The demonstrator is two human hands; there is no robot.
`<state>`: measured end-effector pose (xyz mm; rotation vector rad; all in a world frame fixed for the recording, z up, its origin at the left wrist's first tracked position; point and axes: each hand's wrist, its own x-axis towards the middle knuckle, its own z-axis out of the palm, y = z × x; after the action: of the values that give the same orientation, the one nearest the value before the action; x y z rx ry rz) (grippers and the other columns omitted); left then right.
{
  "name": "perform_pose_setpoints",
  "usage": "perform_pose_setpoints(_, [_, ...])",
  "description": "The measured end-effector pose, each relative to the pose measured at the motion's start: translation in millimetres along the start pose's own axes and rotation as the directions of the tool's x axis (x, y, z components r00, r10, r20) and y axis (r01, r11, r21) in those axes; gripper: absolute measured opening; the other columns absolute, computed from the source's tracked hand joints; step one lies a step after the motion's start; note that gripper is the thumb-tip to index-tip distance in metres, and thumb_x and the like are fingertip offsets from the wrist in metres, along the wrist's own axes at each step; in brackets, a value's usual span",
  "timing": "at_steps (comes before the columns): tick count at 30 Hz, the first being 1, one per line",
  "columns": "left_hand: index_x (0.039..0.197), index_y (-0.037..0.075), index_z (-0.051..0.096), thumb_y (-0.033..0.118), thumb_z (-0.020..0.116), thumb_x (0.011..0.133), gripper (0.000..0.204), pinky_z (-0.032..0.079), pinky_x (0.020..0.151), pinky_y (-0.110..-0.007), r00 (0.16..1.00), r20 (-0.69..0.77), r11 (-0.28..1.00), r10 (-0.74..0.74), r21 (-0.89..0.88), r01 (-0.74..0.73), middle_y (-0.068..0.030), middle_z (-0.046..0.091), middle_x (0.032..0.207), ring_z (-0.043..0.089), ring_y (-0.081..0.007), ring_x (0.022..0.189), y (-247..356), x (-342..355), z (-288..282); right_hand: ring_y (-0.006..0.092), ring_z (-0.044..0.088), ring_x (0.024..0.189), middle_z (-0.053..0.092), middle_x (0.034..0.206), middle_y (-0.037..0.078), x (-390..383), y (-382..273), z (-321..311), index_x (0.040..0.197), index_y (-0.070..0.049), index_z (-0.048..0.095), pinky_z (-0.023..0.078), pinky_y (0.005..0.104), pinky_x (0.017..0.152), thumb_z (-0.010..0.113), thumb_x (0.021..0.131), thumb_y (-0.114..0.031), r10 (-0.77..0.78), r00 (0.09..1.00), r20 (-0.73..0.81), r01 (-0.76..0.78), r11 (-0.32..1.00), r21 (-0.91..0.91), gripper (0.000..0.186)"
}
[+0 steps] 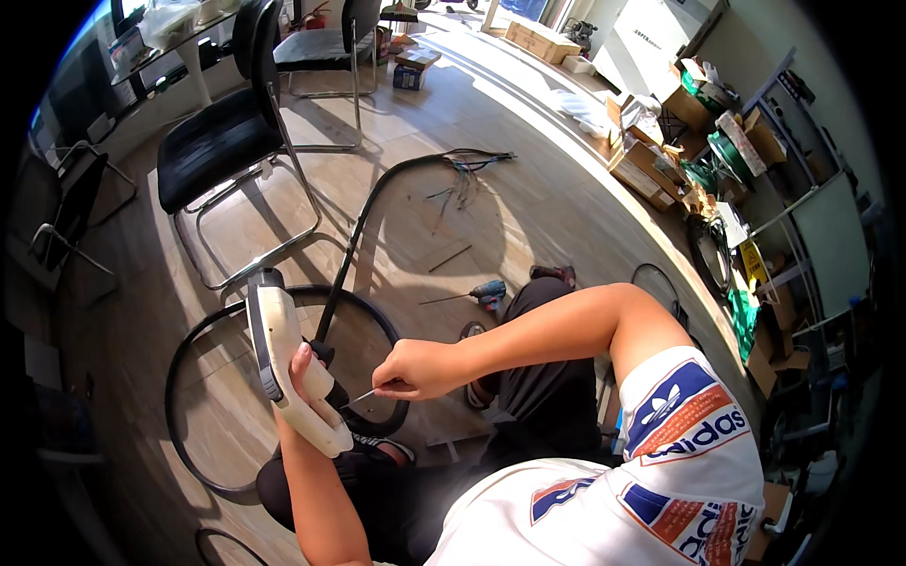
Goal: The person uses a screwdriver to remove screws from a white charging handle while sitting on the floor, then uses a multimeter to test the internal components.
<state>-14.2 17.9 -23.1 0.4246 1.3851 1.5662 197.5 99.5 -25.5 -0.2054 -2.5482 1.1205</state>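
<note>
Charging-gun handle (288, 363), a rigid cream plastic shell trailing a stiff, heavy black cable (349, 245), sits near-left, clamped at its grip by the left hand (316, 373), while the right hand (415, 370) pinches a thin screwdriver (363, 396) against it.

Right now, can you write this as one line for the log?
left hand: holds white charger handle | right hand: thin screwdriver tip at handle | black cable: on floor | drill: on floor

A workshop-cum-storeroom: metal shelving (802, 198) crammed with cardboard boxes (651, 165), cordless drill (489, 295) and cable (283, 377) on the floor.
</note>
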Motion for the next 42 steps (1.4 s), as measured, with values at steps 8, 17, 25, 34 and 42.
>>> perform_pose_setpoints(8, [0.093, 0.006, 0.062, 0.038, 0.077, 0.083, 0.036, 0.044, 0.063, -0.027, 0.996, -0.079, 0.999, 0.031, -0.01, -0.032, -0.0032, 0.059, 0.076, 0.058, -0.0144, 0.07, -2, -7, 5, 0.0114, 0.05, 0.053, 0.059, 0.064, 0.003, 11, -19, -12, 0.092, -0.001, 0.071, 0.039, 0.0308, 0.046, 0.066, 0.091, -0.022, 0.637, 0.648, 0.417, -0.759, 0.495, 0.422, 0.022])
perform_pose_setpoints(17, [0.102, 0.006, 0.062, 0.038, 0.076, 0.083, 0.039, 0.046, 0.072, -0.03, 1.0, -0.012, 0.998, 0.003, -0.058, -0.003, -0.0036, 0.057, 0.086, 0.057, -0.0151, 0.08, 15, -22, 9, 0.0287, 0.063, 0.055, 0.054, 0.059, 0.008, 5, -13, -10, 0.075, -0.006, 0.055, 0.05, 0.0408, 0.051, 0.064, 0.092, -0.023, -0.219, 0.959, 0.18, 0.283, 0.739, -0.612, 0.026])
perform_pose_setpoints(25, [0.104, 0.005, 0.061, 0.035, 0.077, 0.083, 0.04, 0.046, 0.071, -0.029, 0.998, -0.044, 0.997, -0.034, -0.073, 0.03, -0.0034, 0.057, 0.085, 0.057, -0.0155, 0.079, 11, -19, 9, 0.0269, 0.061, 0.053, 0.06, 0.06, 0.015, 3, -18, 1, 0.072, -0.001, 0.063, 0.046, 0.0428, 0.053, 0.064, 0.092, -0.022, 0.341, 0.94, 0.034, -0.342, 0.929, 0.142, 0.029])
perform_pose_setpoints(34, [0.1, 0.007, 0.061, 0.034, 0.078, 0.082, 0.037, 0.046, 0.067, -0.029, 1.0, -0.022, 0.998, -0.019, -0.062, 0.018, -0.0028, 0.056, 0.082, 0.057, -0.0153, 0.075, -7, 1, -6, 0.0244, 0.057, 0.05, 0.061, 0.06, 0.009, 17, -17, -14, 0.071, -0.003, 0.06, 0.043, 0.0346, 0.048, 0.066, 0.086, -0.02, 0.26, 0.965, 0.047, -0.259, 0.966, -0.02, 0.024])
perform_pose_setpoints(42, [0.097, 0.007, 0.061, 0.035, 0.077, 0.084, 0.035, 0.044, 0.062, -0.025, 1.0, -0.025, 0.995, -0.013, -0.097, 0.011, -0.0023, 0.057, 0.079, 0.057, -0.0126, 0.072, 12, -15, 10, 0.022, 0.061, 0.053, 0.051, 0.065, 0.002, 9, 6, -16, 0.084, -0.011, 0.055, 0.047, 0.0388, 0.048, 0.064, 0.084, -0.021, -0.303, 0.929, 0.211, 0.366, 0.682, -0.633, 0.013])
